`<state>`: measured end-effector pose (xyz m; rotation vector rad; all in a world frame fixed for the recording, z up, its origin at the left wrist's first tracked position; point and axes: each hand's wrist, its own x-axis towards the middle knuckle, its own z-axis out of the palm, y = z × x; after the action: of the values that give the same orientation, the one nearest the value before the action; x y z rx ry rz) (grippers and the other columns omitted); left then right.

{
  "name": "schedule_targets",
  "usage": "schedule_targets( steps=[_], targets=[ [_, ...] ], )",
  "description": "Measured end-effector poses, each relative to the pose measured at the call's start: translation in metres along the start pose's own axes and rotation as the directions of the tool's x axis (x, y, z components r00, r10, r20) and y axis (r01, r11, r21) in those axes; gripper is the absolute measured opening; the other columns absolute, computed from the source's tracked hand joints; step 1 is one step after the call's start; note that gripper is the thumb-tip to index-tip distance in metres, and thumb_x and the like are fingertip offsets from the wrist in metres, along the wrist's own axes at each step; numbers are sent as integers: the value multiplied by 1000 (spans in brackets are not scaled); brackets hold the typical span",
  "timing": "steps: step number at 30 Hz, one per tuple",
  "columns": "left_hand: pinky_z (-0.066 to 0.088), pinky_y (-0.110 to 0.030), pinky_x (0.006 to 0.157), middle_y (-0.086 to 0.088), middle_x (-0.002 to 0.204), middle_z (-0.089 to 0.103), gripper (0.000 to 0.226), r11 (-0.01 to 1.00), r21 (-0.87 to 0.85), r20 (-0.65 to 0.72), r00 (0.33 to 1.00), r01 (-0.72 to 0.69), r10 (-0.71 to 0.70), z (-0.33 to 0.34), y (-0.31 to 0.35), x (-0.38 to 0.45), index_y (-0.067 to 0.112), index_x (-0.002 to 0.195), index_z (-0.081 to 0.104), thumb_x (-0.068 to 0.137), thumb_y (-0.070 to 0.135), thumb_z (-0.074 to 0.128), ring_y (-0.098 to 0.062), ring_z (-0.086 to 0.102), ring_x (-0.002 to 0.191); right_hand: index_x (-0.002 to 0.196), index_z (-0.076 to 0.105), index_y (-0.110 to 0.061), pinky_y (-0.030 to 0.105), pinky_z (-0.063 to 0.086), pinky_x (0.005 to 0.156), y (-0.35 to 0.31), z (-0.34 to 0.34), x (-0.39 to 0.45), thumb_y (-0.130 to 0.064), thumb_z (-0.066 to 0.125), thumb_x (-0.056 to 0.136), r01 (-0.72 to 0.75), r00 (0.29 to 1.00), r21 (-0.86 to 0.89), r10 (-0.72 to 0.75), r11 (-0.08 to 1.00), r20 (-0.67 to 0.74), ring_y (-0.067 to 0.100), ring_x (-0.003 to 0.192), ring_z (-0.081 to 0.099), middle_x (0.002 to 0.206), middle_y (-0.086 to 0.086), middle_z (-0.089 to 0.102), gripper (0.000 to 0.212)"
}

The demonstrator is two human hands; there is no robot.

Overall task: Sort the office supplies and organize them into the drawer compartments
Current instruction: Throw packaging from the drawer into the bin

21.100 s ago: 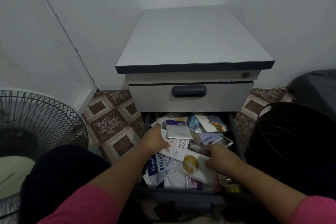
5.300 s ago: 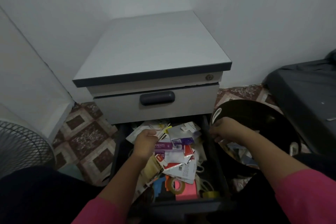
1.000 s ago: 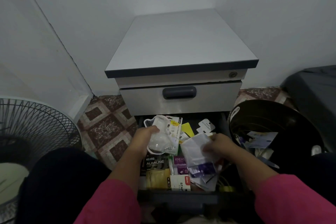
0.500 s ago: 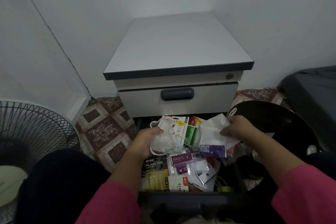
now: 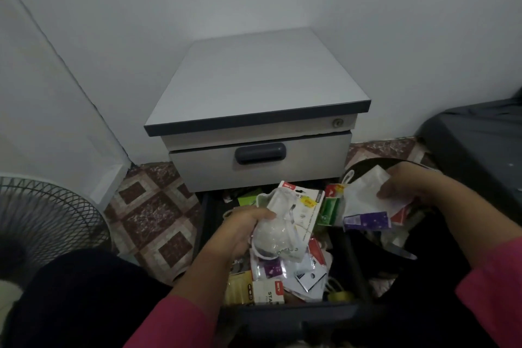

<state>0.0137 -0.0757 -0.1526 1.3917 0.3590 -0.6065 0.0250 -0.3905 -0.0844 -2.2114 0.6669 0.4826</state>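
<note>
Gripping a loose bundle of packets (image 5: pixel 285 220) in my left hand (image 5: pixel 243 227) and a white pouch (image 5: pixel 364 200) in my right hand (image 5: pixel 406 186) (fingers curled round each), I could spill some back into the cluttered drawer (image 5: pixel 282 311).

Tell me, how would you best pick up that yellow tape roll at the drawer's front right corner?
Probably from above, pinching the yellow tape roll through its hole and outer rim. It seems to lie flat, hemmed between the drawer wall and packets.

My only view is head-worn, looking forward and down, close over the open drawer (image 5: pixel 285 311) at six o'clock, cabinet (image 5: pixel 260 87) at twelve.
</note>
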Motion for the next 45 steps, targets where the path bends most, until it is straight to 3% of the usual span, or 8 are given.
schedule_targets(
  steps=[9,14,18,26,30,37,42,45],
  targets=[
    [55,-34,73,-12,85,71,7,991,135,99,995,-24,10,124,0,21,7,83,67,81,10,73,-24,68,71,133,42,11,46,51,76,58,-50,27,3,69,80,-240,960,76,248,968,-133,43,100,58,119,32,55,60],
    [46,-33,98,2,114,64,73,964,262,154,988,-43,2,166,2,34,11,125,55,75,62,69,-17,62,100,143,29,4,61,42,92,53,-45,26,-15,75,81,-266,964,93,266,960,7,52,118,45,138,32,41,79],
    [43,-25,81,4,88,52,15,976,216,181,983,-20,-20,160,2,39,25,106,54,96,36,54,-8,49,79,133,41,11,47,40,93,53,-37,29,-22,69,87,-232,973,-3,232,973,-3,39,116,49,129,26,50,63],
    [51,-29,85,-11,105,63,13,978,199,37,998,-57,51,78,-13,25,12,108,55,96,15,55,-23,62,98,129,47,9,44,45,96,50,-28,45,-2,62,89,-234,972,75,232,969,26,35,112,49,111,24,56,44],
    [52,-31,87,-16,110,64,18,986,156,-30,997,-59,65,35,-20,13,8,113,54,95,11,55,-29,62,104,125,53,5,36,47,65,39,-15,36,-2,62,89,-132,991,3,132,991,1,30,85,53,103,24,57,38],
    [45,-22,54,-10,89,64,17,926,376,-154,982,-42,107,-7,-24,6,2,107,61,91,5,56,-13,59,64,106,67,-6,29,51,59,10,56,-7,-6,65,86,207,978,-232,-202,950,43,23,72,62,81,11,65,20],
    [53,-27,71,-10,105,65,20,764,643,-112,981,-51,160,-23,-32,4,7,96,65,81,-6,64,-22,63,91,112,65,-14,27,49,86,4,123,-23,-22,62,89,433,901,-449,-395,781,182,19,102,61,112,5,65,25],
    [51,-34,92,-6,121,61,41,650,756,-31,988,-77,154,-25,-38,-1,10,115,64,77,-1,72,-20,61,104,118,58,-10,27,47,85,10,154,-24,-25,64,87,490,870,-412,-395,769,296,22,108,60,114,6,60,35]
  ],
)
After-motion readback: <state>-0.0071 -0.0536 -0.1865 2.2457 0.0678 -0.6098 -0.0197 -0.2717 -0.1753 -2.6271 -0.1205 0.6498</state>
